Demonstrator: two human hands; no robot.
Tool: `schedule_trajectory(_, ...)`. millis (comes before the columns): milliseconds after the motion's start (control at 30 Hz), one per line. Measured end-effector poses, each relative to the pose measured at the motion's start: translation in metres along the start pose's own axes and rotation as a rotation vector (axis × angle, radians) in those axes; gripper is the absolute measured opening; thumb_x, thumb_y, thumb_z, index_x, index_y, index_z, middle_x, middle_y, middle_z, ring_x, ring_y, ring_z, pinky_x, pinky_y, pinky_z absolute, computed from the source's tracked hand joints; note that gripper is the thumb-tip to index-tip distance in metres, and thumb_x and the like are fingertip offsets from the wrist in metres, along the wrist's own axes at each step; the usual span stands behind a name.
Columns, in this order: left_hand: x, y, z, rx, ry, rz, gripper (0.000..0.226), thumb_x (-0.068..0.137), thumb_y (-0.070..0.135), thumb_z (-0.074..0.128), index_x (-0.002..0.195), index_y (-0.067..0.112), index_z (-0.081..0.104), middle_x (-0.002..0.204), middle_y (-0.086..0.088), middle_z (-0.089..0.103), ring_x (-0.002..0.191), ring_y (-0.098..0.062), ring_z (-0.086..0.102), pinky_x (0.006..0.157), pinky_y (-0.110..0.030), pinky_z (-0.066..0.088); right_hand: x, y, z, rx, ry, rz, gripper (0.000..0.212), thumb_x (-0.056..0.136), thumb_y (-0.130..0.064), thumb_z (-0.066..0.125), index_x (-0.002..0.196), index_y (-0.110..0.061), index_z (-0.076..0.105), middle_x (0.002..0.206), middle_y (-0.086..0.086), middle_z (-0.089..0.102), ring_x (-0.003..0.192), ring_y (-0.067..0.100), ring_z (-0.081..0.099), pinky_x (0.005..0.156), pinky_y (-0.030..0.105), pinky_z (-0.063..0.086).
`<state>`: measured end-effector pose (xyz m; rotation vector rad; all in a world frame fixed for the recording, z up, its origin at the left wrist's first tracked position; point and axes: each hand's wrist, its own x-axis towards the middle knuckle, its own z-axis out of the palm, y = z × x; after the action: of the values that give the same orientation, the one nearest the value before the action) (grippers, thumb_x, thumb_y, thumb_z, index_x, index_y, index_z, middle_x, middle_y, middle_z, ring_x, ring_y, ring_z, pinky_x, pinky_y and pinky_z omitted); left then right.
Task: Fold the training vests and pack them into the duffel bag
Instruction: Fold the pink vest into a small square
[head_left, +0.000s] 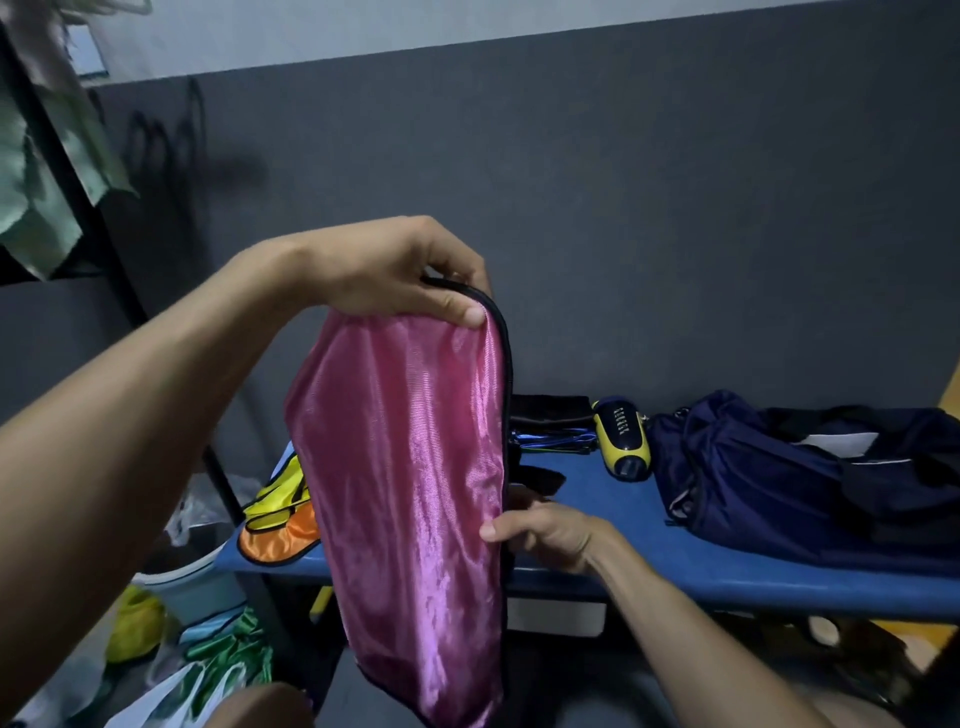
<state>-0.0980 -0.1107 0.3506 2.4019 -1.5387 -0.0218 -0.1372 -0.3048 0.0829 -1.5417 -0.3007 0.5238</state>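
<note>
We hold the pink vest (410, 467) up in front of us, hanging lengthwise above the near edge of the blue bench (623, 525). Our left hand (395, 275) pinches its top end, thumb pressed on the shiny fabric and fingers curled over the black trim. Our right hand (545, 530) grips the black-trimmed right edge lower down, thumb on the front and fingers behind the cloth.

Behind the vest, at the bench's left end, an orange vest (280, 535) lies with a yellow vest (275, 493) on top of it; the orange one overhangs the left edge. Further back, toward the far edge, sits a stack of dark folded cloth (550, 415), and just right of it a yellow-and-navy shoe-like object (621, 436). On the right part of the bench lies the navy duffel bag (789, 478), slumped; we cannot tell whether it is unzipped. Below the left end, green fabric (228, 654) and plastic bags (171, 696) lie on the floor.
</note>
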Motion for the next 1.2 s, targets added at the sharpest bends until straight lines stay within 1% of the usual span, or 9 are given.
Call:
schedule_trajectory(100, -0.007, -0.005, -0.005, 0.0, 0.02, -0.021, 0.017, 0.096, 0.03, 0.067, 0.102, 0.016, 0.074, 0.096, 0.003, 0.076, 0.091, -0.014, 0.072, 0.084, -0.028, 0.056, 0.003, 0.009, -0.001, -0.008, -0.027, 0.026, 0.008, 0.073, -0.018, 0.076, 0.08, -0.018, 0.078, 0.087, 0.001, 0.075, 0.084, 0.012, 0.07, 0.084, 0.024, 0.055)
schedule_trajectory(200, -0.017, -0.014, -0.009, -0.015, 0.077, -0.053, 0.015, 0.095, 0.031, 0.067, 0.099, 0.018, 0.074, 0.092, 0.003, 0.076, 0.085, -0.005, 0.068, 0.081, -0.021, 0.054, 0.007, 0.023, -0.021, -0.061, 0.127, 0.024, 0.069, 0.061, -0.038, 0.092, 0.117, -0.004, 0.069, 0.13, 0.013, 0.066, 0.119, 0.026, 0.062, 0.112, 0.042, 0.044)
schedule_trajectory(300, -0.025, -0.025, -0.005, -0.055, 0.148, -0.099, 0.016, 0.095, 0.031, 0.067, 0.098, 0.017, 0.074, 0.092, 0.0, 0.076, 0.084, -0.005, 0.066, 0.081, -0.02, 0.053, -0.004, 0.018, -0.03, -0.217, 0.286, 0.02, 0.045, 0.063, -0.042, 0.085, 0.072, -0.015, 0.05, 0.094, 0.001, 0.052, 0.089, 0.013, 0.055, 0.088, 0.032, 0.039)
schedule_trajectory(400, -0.028, -0.038, 0.007, -0.045, 0.227, -0.16, 0.018, 0.095, 0.037, 0.066, 0.095, 0.02, 0.074, 0.089, 0.005, 0.075, 0.081, -0.003, 0.065, 0.081, -0.023, 0.052, -0.014, 0.018, -0.041, -0.329, 0.448, -0.025, 0.033, 0.082, -0.032, 0.077, 0.083, -0.005, 0.059, 0.101, -0.005, 0.048, 0.096, 0.01, 0.054, 0.084, 0.023, 0.039)
schedule_trajectory(500, -0.026, -0.048, 0.016, -0.008, 0.341, -0.209, 0.02, 0.094, 0.043, 0.066, 0.091, 0.024, 0.073, 0.083, 0.012, 0.073, 0.076, 0.002, 0.062, 0.078, -0.022, 0.049, -0.024, 0.014, -0.039, -0.45, 0.45, -0.065, 0.011, 0.084, -0.034, 0.074, 0.075, -0.027, 0.071, 0.084, -0.014, 0.06, 0.084, 0.001, 0.06, 0.078, 0.02, 0.045)
schedule_trajectory(667, -0.018, -0.044, 0.024, 0.038, 0.354, -0.214, 0.016, 0.096, 0.04, 0.068, 0.093, 0.026, 0.074, 0.087, 0.016, 0.073, 0.084, 0.001, 0.066, 0.083, -0.022, 0.05, -0.024, 0.025, -0.053, -1.081, 0.535, -0.076, 0.037, 0.091, -0.038, 0.064, 0.075, -0.011, 0.045, 0.091, -0.005, 0.035, 0.096, 0.017, 0.039, 0.078, 0.027, 0.035)
schedule_trajectory(767, -0.015, -0.043, 0.024, 0.054, 0.392, -0.218, 0.017, 0.097, 0.038, 0.068, 0.095, 0.024, 0.075, 0.088, 0.015, 0.073, 0.082, 0.003, 0.065, 0.082, -0.021, 0.05, -0.022, 0.031, -0.057, -1.21, 0.545, -0.135, 0.031, 0.092, -0.046, 0.056, 0.087, -0.016, 0.061, 0.1, -0.008, 0.05, 0.108, 0.013, 0.032, 0.092, 0.031, 0.025)
schedule_trajectory(1033, -0.011, -0.057, 0.041, -0.108, 0.497, -0.298, 0.021, 0.096, 0.04, 0.069, 0.091, 0.021, 0.075, 0.087, 0.006, 0.076, 0.075, -0.003, 0.065, 0.077, -0.032, 0.053, -0.046, 0.049, -0.067, -0.061, 0.543, -0.045, 0.029, 0.097, -0.029, 0.066, 0.111, -0.005, 0.073, 0.105, 0.013, 0.077, 0.099, 0.03, 0.074, 0.093, 0.04, 0.055)
schedule_trajectory(1200, -0.008, -0.08, 0.073, -0.397, 0.539, -0.388, 0.026, 0.098, 0.037, 0.066, 0.086, 0.016, 0.076, 0.082, 0.001, 0.076, 0.071, -0.013, 0.065, 0.069, -0.031, 0.054, -0.05, 0.054, -0.088, -0.213, 0.646, -0.021, 0.048, 0.09, -0.053, 0.065, 0.097, -0.006, 0.072, 0.093, 0.023, 0.073, 0.078, 0.026, 0.068, 0.08, 0.043, 0.053)
